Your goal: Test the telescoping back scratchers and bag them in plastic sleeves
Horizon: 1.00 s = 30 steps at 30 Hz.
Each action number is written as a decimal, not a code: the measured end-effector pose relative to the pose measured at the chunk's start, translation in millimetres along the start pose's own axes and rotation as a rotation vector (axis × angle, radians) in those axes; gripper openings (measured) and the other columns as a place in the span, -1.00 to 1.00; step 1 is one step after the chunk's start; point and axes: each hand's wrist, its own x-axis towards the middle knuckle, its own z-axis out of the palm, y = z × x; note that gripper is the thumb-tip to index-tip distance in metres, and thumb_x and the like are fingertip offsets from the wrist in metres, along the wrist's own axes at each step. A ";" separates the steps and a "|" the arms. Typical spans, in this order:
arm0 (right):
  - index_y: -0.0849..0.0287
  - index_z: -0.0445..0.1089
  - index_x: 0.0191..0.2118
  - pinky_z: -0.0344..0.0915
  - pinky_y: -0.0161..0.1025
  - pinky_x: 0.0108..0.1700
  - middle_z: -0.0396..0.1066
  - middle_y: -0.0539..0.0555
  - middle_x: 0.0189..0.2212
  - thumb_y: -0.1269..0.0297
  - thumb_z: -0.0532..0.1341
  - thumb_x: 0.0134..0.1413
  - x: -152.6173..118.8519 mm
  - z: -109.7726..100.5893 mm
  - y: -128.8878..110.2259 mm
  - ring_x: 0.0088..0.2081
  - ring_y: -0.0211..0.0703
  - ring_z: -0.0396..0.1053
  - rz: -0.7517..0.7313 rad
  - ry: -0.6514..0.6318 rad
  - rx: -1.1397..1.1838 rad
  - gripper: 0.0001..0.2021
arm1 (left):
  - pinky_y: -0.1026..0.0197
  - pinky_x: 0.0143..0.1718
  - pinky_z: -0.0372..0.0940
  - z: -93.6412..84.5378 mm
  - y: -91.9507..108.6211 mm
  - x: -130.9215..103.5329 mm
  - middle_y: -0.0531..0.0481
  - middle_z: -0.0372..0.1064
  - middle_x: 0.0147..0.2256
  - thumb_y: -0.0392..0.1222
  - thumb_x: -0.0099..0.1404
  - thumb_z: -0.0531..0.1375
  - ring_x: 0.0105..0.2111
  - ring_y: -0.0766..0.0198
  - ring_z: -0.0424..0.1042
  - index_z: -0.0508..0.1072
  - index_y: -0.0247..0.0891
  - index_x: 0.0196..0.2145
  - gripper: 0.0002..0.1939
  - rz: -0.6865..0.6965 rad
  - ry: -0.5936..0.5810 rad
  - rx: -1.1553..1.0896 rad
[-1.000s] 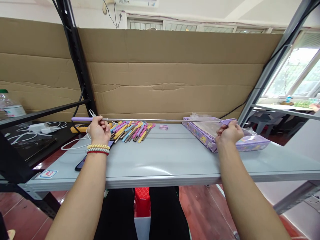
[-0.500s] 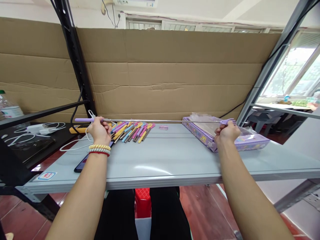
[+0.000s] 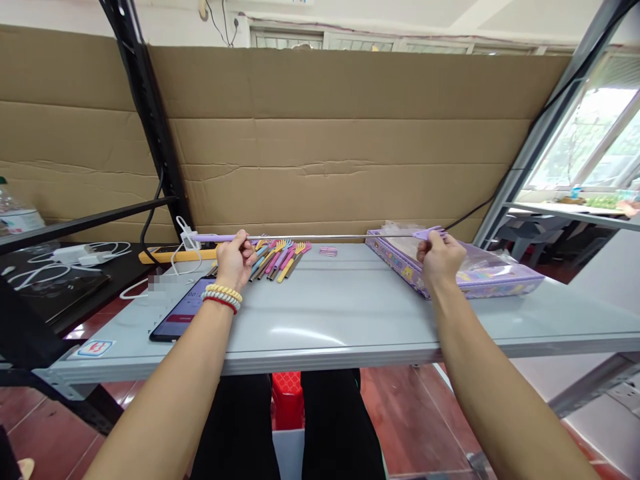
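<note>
My left hand is closed around the purple handle of a telescopic back scratcher, close to where the handle meets its thin metal rod. The rod is drawn out level across the table toward my right hand, which is closed on the purple pronged head. Behind and right of my left hand lies a pile of similar back scratchers in yellow, blue, pink and purple, partly hidden by that hand. A small pink item lies beyond the rod's middle.
A purple patterned box with clear plastic on it sits by my right hand. A phone lies under my left forearm. White cables and a plug are at the left, near a yellow object. Cardboard stands behind the table.
My left hand has moved right, with the handle, and my right hand slightly left. The drawn-out rod between them is shorter. More of the phone now shows, its screen lit.
</note>
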 end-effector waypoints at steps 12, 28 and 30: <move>0.14 0.22 -0.63 0.07 -0.34 -0.58 0.25 -0.01 -0.78 -0.07 0.06 0.07 -55.8 37.2 12.8 -0.69 -0.32 0.13 -0.086 -0.653 -0.359 -0.57 | 0.44 -0.74 -0.02 23.3 -37.4 -21.6 0.13 0.19 -0.64 -0.22 0.10 0.32 -0.70 0.52 0.10 0.29 -0.31 -0.52 -0.75 -0.094 -0.168 0.049; 0.15 0.25 -0.54 0.09 -0.30 -0.54 0.34 -0.01 -0.69 -0.04 0.07 0.12 -98.7 46.2 10.3 -0.66 -0.29 0.15 -0.108 -1.130 -0.361 -0.61 | 0.35 -0.81 0.02 29.9 -65.9 -44.8 0.06 0.22 -0.67 0.06 -0.08 0.39 -0.74 0.47 0.11 0.31 -0.29 -0.60 -0.58 -0.074 -0.385 0.214; 0.15 0.25 -0.50 0.04 -0.31 -0.61 0.35 0.00 -0.67 -0.09 0.06 0.10 -97.5 47.5 8.9 -0.70 -0.32 0.11 -0.030 -1.089 -0.313 -0.60 | 0.36 -0.78 0.02 28.8 -65.3 -42.0 0.03 0.24 -0.65 0.05 -0.09 0.40 -0.71 0.47 0.13 0.33 -0.31 -0.61 -0.58 -0.091 -0.409 0.203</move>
